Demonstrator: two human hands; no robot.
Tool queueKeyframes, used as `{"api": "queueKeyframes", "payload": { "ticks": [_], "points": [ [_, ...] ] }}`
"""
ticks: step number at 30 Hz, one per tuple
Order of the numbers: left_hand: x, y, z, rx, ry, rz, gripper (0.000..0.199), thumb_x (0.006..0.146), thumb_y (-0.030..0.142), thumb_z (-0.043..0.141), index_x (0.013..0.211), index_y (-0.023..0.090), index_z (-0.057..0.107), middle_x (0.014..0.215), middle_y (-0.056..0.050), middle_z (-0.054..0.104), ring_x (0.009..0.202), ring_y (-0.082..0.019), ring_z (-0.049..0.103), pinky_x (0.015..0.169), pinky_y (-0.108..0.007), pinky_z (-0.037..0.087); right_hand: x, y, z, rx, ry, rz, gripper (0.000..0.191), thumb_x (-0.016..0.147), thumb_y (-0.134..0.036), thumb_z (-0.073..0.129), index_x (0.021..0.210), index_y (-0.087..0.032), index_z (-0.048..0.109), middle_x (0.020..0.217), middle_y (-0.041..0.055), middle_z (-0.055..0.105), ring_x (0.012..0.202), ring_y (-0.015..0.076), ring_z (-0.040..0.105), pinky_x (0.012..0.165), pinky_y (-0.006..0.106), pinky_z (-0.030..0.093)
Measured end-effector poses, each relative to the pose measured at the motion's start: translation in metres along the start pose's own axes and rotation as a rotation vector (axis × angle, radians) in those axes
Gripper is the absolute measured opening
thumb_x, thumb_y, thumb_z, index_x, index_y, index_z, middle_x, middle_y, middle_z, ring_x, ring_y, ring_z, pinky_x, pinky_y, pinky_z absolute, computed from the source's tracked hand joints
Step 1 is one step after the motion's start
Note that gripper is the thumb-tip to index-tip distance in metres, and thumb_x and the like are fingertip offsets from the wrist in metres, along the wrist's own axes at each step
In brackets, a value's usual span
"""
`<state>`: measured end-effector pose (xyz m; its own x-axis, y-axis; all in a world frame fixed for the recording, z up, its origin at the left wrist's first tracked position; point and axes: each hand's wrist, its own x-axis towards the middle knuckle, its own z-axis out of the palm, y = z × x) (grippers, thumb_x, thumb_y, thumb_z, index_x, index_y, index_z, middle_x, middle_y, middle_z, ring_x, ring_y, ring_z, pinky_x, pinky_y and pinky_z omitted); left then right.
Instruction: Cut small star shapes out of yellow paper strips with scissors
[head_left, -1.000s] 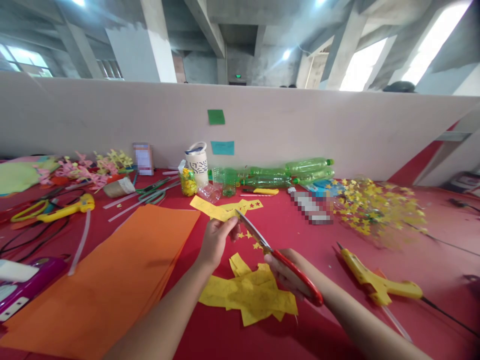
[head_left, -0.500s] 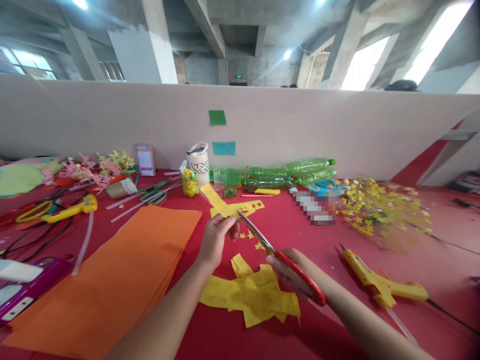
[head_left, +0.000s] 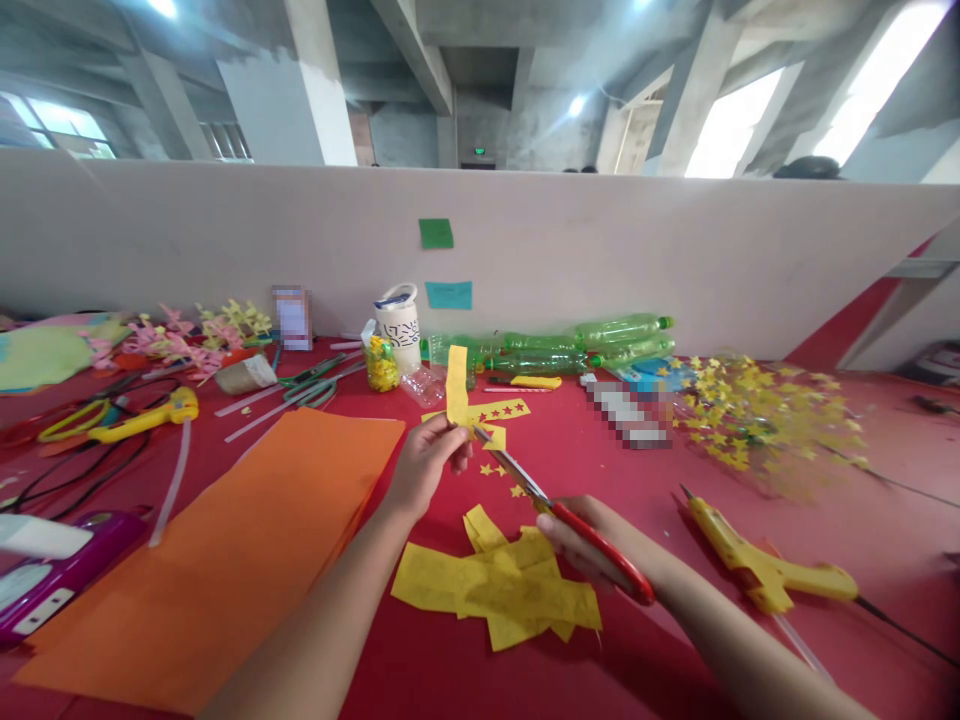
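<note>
My left hand point(head_left: 429, 458) pinches a yellow paper strip point(head_left: 457, 385), which stands upright above the fingers. In my right hand point(head_left: 585, 535) is a pair of scissors with red handles point(head_left: 604, 552); the blade tips reach the paper beside my left fingertips. Behind the blades lies a strip with star-shaped holes point(head_left: 504, 409). A few small yellow stars point(head_left: 517, 491) rest on the red table just below the blades. Nearer to me, between my forearms, is a pile of yellow strips point(head_left: 510, 590).
Orange sheets point(head_left: 247, 520) cover the left side. A yellow glue gun point(head_left: 765, 570) and a bunch of yellow star sprays point(head_left: 757, 410) lie at the right. Green plastic bottles point(head_left: 544, 364), a white tumbler point(head_left: 398, 330) and a yellow cutter point(head_left: 535, 382) stand or lie along the partition point(head_left: 637, 240).
The yellow strip in my left hand has swung from a leftward slant to upright. My left hand has shifted slightly left. The scissors stay nearly in place.
</note>
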<state>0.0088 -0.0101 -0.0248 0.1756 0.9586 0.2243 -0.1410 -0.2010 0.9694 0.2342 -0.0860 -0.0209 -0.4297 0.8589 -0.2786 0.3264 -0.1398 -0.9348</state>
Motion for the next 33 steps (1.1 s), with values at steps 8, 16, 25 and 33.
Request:
{"api": "queueKeyframes", "payload": {
  "ticks": [8,16,25,33],
  "points": [
    [0.001,0.002,-0.003,0.103,-0.036,0.006,0.021,0.082,0.032,0.057,0.068,0.017,0.058,0.061,0.001,0.058,0.053,-0.01,0.052,0.053,-0.023,0.041,0.002,0.001,0.0,-0.027,0.029,0.044,0.05,0.082,-0.062,0.054,0.062,-0.019,0.039,0.041,-0.0097,0.031,0.033,0.0048,0.032,0.035,0.017,0.024],
    [0.001,0.002,-0.005,0.103,-0.042,-0.027,0.021,0.081,0.034,0.058,0.069,0.017,0.058,0.06,0.002,0.057,0.053,-0.011,0.052,0.053,-0.023,0.041,0.003,-0.004,0.0,-0.035,0.022,0.091,0.049,0.08,-0.06,0.059,0.059,-0.019,0.04,0.039,-0.0098,0.035,0.03,0.0035,0.031,0.032,0.017,0.023],
    [-0.001,0.004,0.003,-0.024,-0.045,-0.065,0.021,0.081,0.035,0.058,0.07,0.017,0.059,0.061,0.001,0.057,0.052,-0.01,0.05,0.052,-0.023,0.04,0.005,-0.003,0.009,-0.012,0.103,0.089,0.048,0.08,-0.054,0.061,0.059,-0.02,0.035,0.04,-0.0101,0.03,0.032,0.0037,0.03,0.033,0.017,0.02],
    [-0.003,0.007,0.008,-0.098,0.046,-0.067,0.021,0.079,0.033,0.06,0.067,0.017,0.055,0.062,0.0,0.058,0.053,-0.01,0.051,0.051,-0.023,0.04,0.007,0.002,0.012,-0.009,0.139,0.05,0.047,0.079,-0.055,0.062,0.061,-0.021,0.036,0.041,-0.0098,0.033,0.033,0.0046,0.03,0.033,0.018,0.021]
  ]
}}
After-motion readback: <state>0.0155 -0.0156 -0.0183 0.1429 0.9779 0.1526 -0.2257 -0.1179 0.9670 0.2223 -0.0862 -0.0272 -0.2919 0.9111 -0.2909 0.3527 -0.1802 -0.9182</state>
